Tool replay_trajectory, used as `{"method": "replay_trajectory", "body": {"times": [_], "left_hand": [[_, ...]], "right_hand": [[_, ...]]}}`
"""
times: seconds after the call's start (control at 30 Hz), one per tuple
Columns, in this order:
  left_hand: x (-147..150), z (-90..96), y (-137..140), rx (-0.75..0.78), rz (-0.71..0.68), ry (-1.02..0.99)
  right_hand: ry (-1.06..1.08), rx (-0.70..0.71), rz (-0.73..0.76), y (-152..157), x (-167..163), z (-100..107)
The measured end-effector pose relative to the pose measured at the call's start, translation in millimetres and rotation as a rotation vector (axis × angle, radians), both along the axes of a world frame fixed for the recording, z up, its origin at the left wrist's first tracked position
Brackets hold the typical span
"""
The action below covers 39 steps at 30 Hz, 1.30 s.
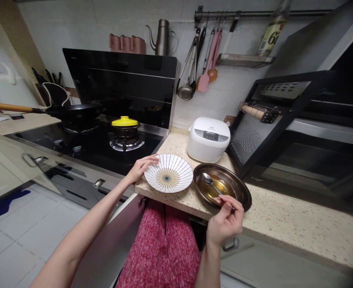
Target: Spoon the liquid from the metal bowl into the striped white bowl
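Spoon of shiny silver metal [207,178] was held inside the round, dark-bronze metal pan [232,178]; round white plate with dark radiating lines [170,172] sat just beside it.

Right hand [228,218] was closed on the spoon's handle end in a fingertip pinch, presumably for fine control and to keep the fingers clear of the pan's golden floor (liquid or bare metal: could not tell). Left hand [141,167] lay with its fingers over the plate's left rim, probably to steady it near the front edge of the cream speckled countertop [284,216]; thumb hidden, so could not tell whether it gripped. Close spacing of plate and pan likely kept both within easy reach.
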<state>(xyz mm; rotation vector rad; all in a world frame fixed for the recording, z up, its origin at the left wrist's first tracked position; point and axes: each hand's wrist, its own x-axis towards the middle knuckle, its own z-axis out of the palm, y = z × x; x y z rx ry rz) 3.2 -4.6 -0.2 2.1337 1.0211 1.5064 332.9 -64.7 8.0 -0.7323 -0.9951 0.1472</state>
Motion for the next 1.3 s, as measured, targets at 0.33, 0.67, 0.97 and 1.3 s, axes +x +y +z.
{"method": "replay_trajectory", "body": {"times": [0.33,0.67,0.97,1.3], "left_hand": [[0,0.0,0,-0.001,0.011,-0.002],[0,-2.0,2,-0.004,-0.001,-0.008],[0,-5.8,5,0.006,-0.013,-0.037],[1,-5.3,3,-0.011,-0.015,-0.049]], "right_hand": [[-0.494,0.127,-0.113,6,10,-5],[-0.520,0.076,-0.078,3,9,0],[-0.048,0.015,0.125,-19,-31,20],[-0.203,-0.132,0.305,-17,-61,-1]]}}
